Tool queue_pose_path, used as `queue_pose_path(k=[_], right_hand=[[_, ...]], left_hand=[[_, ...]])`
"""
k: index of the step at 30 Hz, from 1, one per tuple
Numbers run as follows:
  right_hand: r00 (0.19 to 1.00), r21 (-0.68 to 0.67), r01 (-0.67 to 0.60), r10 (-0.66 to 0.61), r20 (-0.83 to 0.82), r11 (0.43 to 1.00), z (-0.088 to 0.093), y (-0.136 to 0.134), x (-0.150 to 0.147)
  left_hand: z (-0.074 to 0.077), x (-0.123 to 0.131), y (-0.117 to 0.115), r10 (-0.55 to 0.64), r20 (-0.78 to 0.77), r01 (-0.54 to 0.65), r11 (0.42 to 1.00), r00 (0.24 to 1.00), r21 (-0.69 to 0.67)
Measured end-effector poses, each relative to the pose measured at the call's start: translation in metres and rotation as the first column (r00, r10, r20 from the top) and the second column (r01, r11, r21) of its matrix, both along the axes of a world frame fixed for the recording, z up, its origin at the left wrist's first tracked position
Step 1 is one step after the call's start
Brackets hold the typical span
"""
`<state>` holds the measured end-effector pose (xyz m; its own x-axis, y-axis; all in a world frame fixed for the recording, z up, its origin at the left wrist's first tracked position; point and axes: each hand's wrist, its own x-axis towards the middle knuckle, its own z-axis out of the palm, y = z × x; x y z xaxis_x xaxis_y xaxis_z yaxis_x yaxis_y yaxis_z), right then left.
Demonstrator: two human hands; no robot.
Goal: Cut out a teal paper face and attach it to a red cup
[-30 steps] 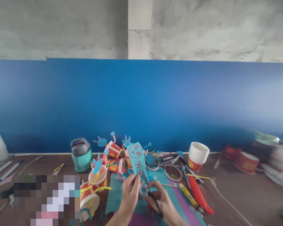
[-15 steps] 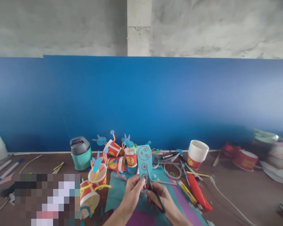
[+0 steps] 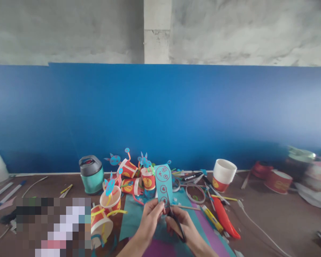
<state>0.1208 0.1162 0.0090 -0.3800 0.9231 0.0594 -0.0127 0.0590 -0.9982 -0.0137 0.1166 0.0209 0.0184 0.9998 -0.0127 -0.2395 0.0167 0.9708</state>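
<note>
Near the middle of the table, my left hand pinches the lower end of a blue paper strip. The strip stands upright and carries a red-drawn round face above smaller circles with hearts. My right hand is closed around black-handled scissors, whose blades point up at the strip's lower part. Whether the blades are cutting into the paper at this moment, I cannot tell. Both hands are close together above a teal sheet with purple paper on it.
Left of my hands are several decorated paper cups and a teal flask. To the right lie a yellow utility knife, a red pouch-like object, a tape ring and a white cable. Stacked cups stand behind.
The paper strip has shifted very slightly left. My hands and the scissors keep almost the same pose.
</note>
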Motion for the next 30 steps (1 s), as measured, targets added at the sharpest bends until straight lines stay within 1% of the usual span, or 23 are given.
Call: queue_pose_path(k=[6,10,16,20,26,30], right_hand=[[1.0,0.008,0.017,-0.017,0.024,1.0,0.002,0.0,-0.001],[1.0,0.004,0.029,-0.029,0.006,1.0,0.004,-0.001,-0.003],[1.0,-0.003,0.024,-0.024,-0.003,1.0,-0.002,0.001,-0.002],[0.999,-0.029,0.034,-0.033,0.015,0.999,-0.004,0.002,-0.003],[0.999,-0.049,0.038,-0.037,0.023,0.998,-0.001,0.001,-0.003],[0.999,-0.061,0.03,-0.028,0.03,0.998,-0.002,0.001,-0.003]], left_hand=[[0.0,0.0,0.0,-0.014,0.009,0.014,1.0,1.0,-0.005],[-0.002,-0.001,0.002,-0.033,0.019,0.034,0.999,0.999,-0.006],[-0.006,-0.005,0.004,-0.038,-0.003,0.038,0.999,0.999,0.024],[-0.007,-0.007,0.006,-0.046,0.01,0.046,0.998,0.999,0.033],[-0.011,-0.008,0.008,-0.065,0.019,0.063,0.995,0.998,0.073],[-0.014,-0.009,0.01,-0.034,-0.008,0.035,0.992,0.999,0.12]])
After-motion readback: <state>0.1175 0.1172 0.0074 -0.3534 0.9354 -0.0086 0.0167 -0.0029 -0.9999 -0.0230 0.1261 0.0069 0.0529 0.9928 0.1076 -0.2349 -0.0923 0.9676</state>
